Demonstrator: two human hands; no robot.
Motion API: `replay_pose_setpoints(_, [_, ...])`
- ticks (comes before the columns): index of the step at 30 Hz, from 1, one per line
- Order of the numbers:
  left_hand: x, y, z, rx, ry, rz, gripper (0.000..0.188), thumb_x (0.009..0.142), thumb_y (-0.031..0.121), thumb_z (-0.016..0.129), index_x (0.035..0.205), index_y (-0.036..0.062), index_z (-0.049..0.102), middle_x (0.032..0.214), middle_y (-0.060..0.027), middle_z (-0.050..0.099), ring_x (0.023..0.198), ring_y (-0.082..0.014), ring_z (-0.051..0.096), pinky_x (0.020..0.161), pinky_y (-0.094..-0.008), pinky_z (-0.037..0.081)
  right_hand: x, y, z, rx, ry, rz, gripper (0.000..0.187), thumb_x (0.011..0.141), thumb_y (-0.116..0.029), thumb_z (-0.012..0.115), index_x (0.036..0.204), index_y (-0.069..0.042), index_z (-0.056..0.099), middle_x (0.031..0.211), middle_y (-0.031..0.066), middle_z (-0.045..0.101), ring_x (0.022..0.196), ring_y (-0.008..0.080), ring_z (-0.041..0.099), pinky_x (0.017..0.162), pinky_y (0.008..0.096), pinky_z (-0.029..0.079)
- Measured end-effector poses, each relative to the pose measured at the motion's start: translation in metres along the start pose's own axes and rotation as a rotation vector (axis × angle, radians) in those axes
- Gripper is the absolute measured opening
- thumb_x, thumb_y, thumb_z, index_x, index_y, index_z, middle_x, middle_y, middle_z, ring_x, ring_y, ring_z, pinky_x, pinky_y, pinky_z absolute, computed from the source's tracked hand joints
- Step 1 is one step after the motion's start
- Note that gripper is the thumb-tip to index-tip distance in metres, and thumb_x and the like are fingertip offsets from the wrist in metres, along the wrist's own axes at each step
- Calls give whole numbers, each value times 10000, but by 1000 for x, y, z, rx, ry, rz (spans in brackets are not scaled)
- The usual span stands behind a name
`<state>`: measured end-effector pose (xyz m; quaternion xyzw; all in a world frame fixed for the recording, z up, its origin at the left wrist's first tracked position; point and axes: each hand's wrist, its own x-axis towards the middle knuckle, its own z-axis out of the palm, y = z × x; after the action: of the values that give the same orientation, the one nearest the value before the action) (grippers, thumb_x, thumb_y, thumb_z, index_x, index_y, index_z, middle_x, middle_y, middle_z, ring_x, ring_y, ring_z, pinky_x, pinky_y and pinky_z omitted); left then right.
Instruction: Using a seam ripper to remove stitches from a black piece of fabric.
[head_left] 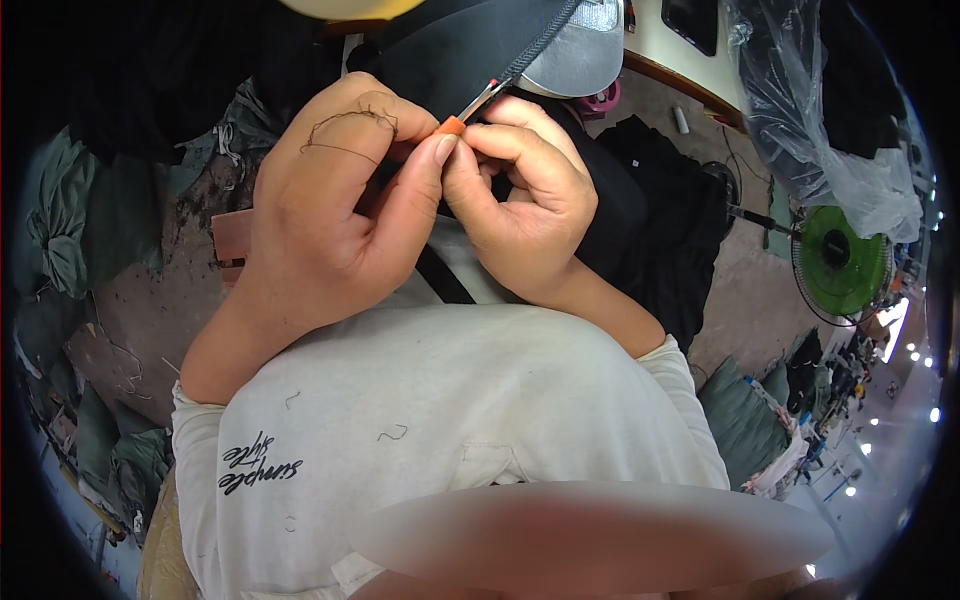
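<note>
Both hands meet above my lap at the top middle of the view. My left hand (335, 195) is closed, its thumb and index finger pinching the orange handle of a seam ripper (451, 126). The ripper's metal fork and small red tip point up and to the right, against the end of a dark ribbed strip, perhaps a zipper (540, 42). Fingers of my right hand (530, 205) are curled closed beside the ripper, at the lower end of that strip. What they grip is mostly hidden. A loose dark thread (345, 117) lies across the back of my left hand.
Dark cloth (440, 50) spreads beyond my hands, next to a grey rounded object (580, 55). A pale table (665, 50) carries a phone-like dark slab. Clear plastic sheeting (800, 120) hangs at right near a green fan (842, 258). Green cloth bundles (68, 205) lie at left.
</note>
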<state>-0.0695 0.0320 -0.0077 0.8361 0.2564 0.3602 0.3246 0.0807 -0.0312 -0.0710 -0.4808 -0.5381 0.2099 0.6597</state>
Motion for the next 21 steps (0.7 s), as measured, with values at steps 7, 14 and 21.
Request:
replay_pose_setpoints(7, [1, 0, 3, 13, 25, 5, 69, 916, -79, 650, 977, -51, 662, 872, -86, 623, 693, -90, 552, 559, -196, 411, 3, -7, -3, -55, -27, -32, 139, 821, 85, 743, 934, 25, 689, 1046, 95, 660, 613, 21, 523, 495, 181, 407])
replay_pose_setpoints(14, [7, 1, 9, 15, 42, -11, 44, 920, -77, 640, 957, -53, 642, 860, -86, 617, 696, -95, 557, 566, -203, 425, 3, -10, -4, -59, -44, 13, 152, 827, 101, 746, 959, 37, 707, 1056, 98, 641, 766, 76, 578, 588, 191, 460])
replay_pose_setpoints(21, [17, 10, 3, 87, 4, 3, 27, 921, -78, 634, 928, -52, 634, 850, -77, 611, 683, -85, 543, 558, -203, 411, 7, -4, -3, -71, -46, -83, 185, 787, 72, 790, 935, 6, 699, 978, 70, 625, 668, 63, 552, 477, 200, 423])
